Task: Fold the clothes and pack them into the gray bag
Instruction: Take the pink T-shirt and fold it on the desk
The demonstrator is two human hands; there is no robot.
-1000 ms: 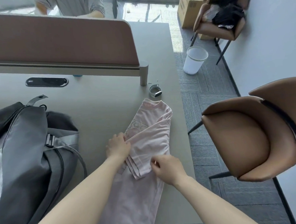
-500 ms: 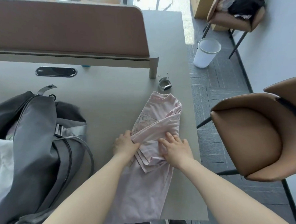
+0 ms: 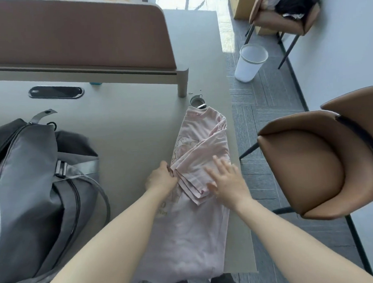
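Head: left hand grip pinches pink shirt fold; right hand flat, fingers spread (table edge beside).

Both forearms bare to frame edge, no sleeves, no watch or rings visible; dark trousers below table edge.

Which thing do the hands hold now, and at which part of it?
The left hand pinches the pink shirt at the folded sleeve's left edge; the right hand lies flat on it, gripping nothing.

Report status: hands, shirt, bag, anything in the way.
Left hand pinches sleeve edge; right hand open, flat on fold. Pink shirt half folded on table. Gray bag open at left. Wristband touching collar.
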